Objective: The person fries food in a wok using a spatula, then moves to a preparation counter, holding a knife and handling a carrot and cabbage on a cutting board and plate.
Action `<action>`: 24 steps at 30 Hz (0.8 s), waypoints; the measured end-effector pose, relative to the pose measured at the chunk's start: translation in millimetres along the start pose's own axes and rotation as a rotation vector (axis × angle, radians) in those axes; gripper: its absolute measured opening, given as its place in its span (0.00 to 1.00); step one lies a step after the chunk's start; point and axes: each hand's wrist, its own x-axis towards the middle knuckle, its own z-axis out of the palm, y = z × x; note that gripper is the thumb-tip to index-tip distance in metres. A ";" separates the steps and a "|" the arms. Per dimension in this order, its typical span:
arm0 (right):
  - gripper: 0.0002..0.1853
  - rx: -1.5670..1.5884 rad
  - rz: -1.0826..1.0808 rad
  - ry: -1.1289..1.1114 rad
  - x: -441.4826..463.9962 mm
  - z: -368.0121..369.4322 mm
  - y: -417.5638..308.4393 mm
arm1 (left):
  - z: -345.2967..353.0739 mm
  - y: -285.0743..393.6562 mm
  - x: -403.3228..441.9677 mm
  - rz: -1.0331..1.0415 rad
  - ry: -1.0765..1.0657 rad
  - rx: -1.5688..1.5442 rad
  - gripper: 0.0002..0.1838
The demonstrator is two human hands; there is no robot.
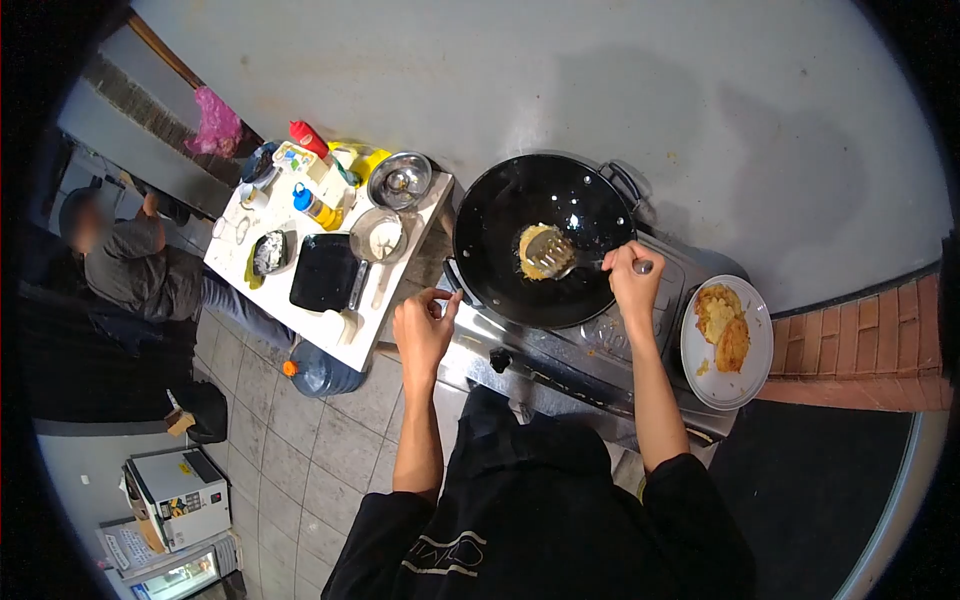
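In the head view, my right hand [634,280] is wrapped round the handle of a slotted metal spatula [552,253]. Its head presses on or lies over a small golden patty [527,262] in the black wok [520,190], partly covering it. My left hand [424,328] is beside the wok's near-left handle [458,282], fingers curled and thumb drawn in toward them. Whether the fingertips touch that handle or pinch something small cannot be made out. Under the wok is a metal stove [560,348].
Right of the stove, a white plate [745,388] bears fried patties [722,318]. The white table [362,345] at left carries a square black pan [322,272], a saucepan [378,237], a metal bowl [400,180] and bottles. A water jug [325,370] stands below; another person [140,265] is farther left.
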 end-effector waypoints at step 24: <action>0.15 -0.049 -0.104 0.042 -15.7 27.4 20.3 | -7.3 -26.7 21.7 -0.019 -0.215 -0.035 0.15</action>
